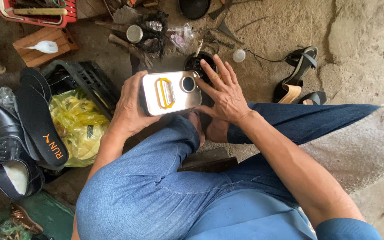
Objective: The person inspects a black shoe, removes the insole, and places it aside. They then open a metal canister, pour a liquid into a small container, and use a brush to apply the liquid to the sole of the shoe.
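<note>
Left hand [127, 111]: gripping the metal can [170, 92] by its side.
Right hand [225, 93]: lying flat by its open spout [188, 84].

The metal can [170, 93] hides the left hand's fingers.

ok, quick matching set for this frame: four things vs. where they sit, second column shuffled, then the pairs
Things:
1. metal can
2. white bottle cap
3. black insole
4. heeled sandal

Places:
A. on the ground right of the hands, beside the knee
B. held in the left hand, right hand at its open spout
C. lying on the black shoes at far left
D. on the ground just above the right hand's fingertips

Pairs: 1-B, 2-D, 3-C, 4-A
</note>
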